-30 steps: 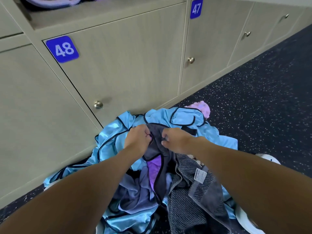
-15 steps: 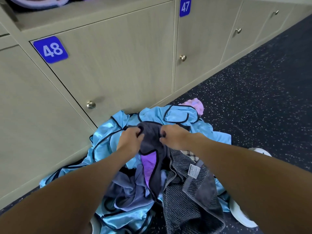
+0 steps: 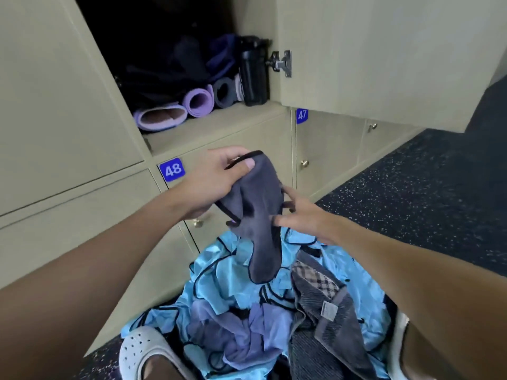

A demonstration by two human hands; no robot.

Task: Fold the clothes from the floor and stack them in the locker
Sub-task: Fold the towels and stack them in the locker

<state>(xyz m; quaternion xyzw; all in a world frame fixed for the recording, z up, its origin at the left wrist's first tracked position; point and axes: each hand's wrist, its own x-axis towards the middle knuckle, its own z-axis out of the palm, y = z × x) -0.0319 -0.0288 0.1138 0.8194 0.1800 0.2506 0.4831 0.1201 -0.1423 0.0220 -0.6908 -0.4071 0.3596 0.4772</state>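
Head cam: L hand (image 3: 216, 182) holds up grey garment (image 3: 260, 215) w/ black trim, thumb + fingers (image 3: 227, 153) clamped on its top edge. Garment hangs mid-air over clothes pile (image 3: 227, 286), in front of door tagged 48 (image 3: 172, 169). R hand (image 3: 304, 218) at garment's R edge, fingers apart and touching cloth; can't tell if it's pinching. Pile on floor (image 3: 411, 201) by lockers: shiny blue fabric, lilac piece, grey towel (image 3: 332, 322) on its R side. Open locker (image 3: 208, 127) above 48 has rolled mats (image 3: 197, 101) and a black bottle (image 3: 253, 75) on its shelf. White shoe (image 3: 142, 349) at bottom L, touching pile.
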